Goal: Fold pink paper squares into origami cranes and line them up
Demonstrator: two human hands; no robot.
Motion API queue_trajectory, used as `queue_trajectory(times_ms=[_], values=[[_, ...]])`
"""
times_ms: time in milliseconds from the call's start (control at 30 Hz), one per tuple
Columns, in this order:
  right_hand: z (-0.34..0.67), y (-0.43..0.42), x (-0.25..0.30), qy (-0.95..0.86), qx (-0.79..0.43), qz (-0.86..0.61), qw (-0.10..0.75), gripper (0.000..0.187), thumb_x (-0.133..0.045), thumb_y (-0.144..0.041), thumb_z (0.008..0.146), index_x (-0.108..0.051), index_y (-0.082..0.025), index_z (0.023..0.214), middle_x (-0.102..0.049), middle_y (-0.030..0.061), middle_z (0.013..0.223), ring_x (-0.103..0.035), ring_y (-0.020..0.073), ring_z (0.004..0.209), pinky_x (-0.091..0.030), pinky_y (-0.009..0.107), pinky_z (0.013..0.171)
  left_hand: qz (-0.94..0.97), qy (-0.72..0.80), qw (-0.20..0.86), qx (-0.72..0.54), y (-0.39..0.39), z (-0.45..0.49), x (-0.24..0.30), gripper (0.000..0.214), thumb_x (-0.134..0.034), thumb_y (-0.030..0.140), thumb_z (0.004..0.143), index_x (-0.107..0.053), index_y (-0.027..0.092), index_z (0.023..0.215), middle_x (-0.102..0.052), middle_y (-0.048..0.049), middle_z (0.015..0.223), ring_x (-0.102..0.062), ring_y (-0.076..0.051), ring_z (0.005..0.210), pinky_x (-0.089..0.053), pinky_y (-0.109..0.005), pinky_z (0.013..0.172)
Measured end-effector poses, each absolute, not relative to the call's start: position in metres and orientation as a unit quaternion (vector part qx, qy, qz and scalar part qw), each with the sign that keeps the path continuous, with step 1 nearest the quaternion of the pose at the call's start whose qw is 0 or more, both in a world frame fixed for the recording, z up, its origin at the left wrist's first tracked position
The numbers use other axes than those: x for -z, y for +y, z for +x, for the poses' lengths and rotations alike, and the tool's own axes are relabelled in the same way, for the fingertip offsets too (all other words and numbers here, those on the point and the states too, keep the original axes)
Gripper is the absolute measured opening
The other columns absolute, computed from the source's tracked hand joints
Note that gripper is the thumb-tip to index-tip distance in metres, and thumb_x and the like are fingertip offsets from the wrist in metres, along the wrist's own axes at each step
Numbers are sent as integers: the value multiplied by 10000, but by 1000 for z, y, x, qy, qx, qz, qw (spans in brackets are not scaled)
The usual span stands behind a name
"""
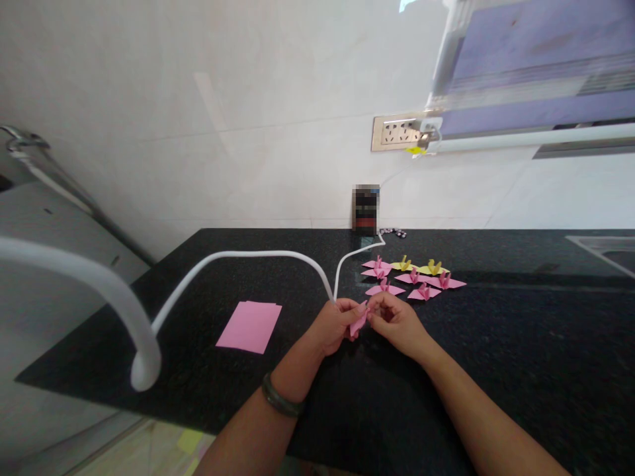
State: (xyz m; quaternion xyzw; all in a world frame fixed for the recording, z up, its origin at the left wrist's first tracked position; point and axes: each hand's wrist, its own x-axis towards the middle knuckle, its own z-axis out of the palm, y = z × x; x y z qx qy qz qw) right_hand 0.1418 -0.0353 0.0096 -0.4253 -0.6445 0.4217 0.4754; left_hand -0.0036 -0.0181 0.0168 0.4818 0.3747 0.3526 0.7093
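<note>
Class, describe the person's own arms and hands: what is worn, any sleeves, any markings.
Neither arm shows a sleeve as far as the picture reaches. The left hand has a dark, greenish bangle round its wrist, thick and smooth. The right hand wears no glove, and its wrist carries nothing. Whether there are rings is too small to tell. No markings show.
</note>
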Motion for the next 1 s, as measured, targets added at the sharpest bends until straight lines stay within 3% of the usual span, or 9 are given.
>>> queue_trajectory(times_ms=[467,1000], values=[[147,-33,-7,-696,-296,-453,473,30,-523,-188,703,-538,-178,728,-523,6,667,-470,106,571,-383,227,519,446,359,734,-364,-18,-4,-16,302,-630,378,595,-540,94,644,-451,26,484,-380,-37,382,-296,-180,384],[144,-35,-17,-711,-290,-446,460,67,-517,-200,709,-584,-196,712,-567,24,702,-514,138,638,-413,270,590,446,384,698,-407,-19,-2,-13,295,-607,383,619,-517,102,611,-388,53,428,-297,-18,351,-214,-176,365]])
